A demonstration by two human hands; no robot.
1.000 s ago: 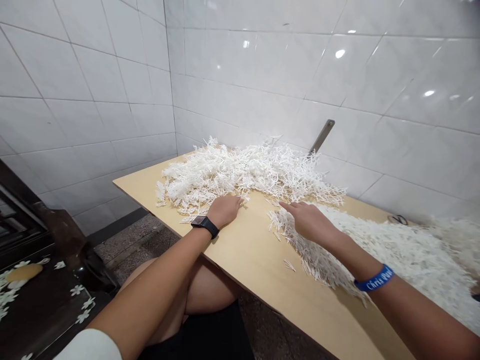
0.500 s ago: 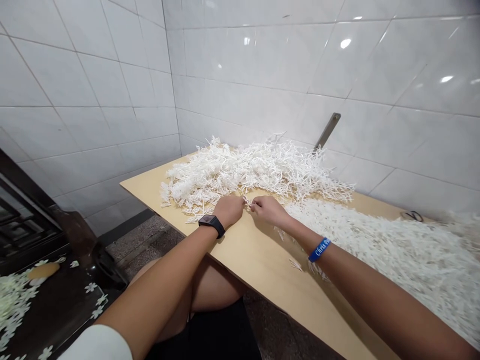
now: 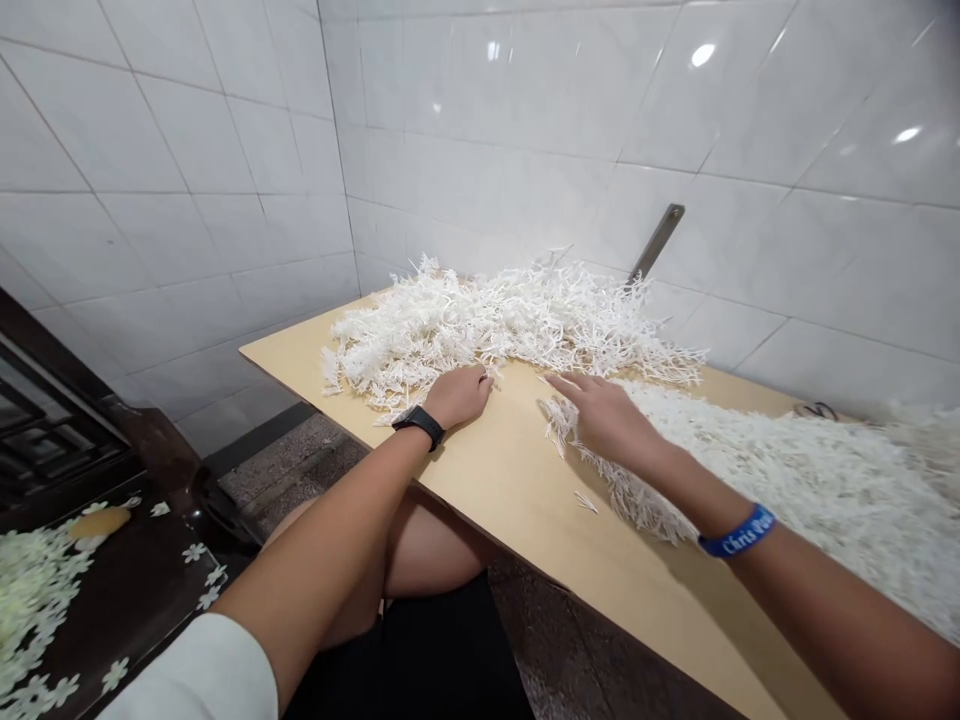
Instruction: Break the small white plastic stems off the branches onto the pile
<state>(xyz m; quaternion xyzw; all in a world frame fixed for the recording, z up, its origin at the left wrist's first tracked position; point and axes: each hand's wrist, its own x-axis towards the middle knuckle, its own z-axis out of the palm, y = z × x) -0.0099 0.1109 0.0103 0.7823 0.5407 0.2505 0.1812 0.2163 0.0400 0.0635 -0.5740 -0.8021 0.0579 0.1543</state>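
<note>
A heap of white branched plastic sprigs [image 3: 517, 325] lies at the back left of a light wooden table [image 3: 517, 500]. A second, flatter spread of white plastic pieces [image 3: 795, 470] covers the right side. My left hand [image 3: 459, 393], with a black watch on the wrist, rests curled at the front edge of the left heap; what its fingers pinch is too small to name. My right hand [image 3: 604, 418], a blue band on its wrist, lies palm down with fingers stretched out over the near end of the right spread.
White tiled walls close off the back and left. A grey metal bar [image 3: 656, 243] leans on the wall behind the heap. Scissors [image 3: 817, 411] lie far right. A dark low surface [image 3: 112, 610] with white flower pieces [image 3: 30, 610] stands at lower left.
Half a second ago both hands met, pinching a piece at the left heap's edge. My right hand has since moved back right onto the flat spread and opened. My left hand stayed.
</note>
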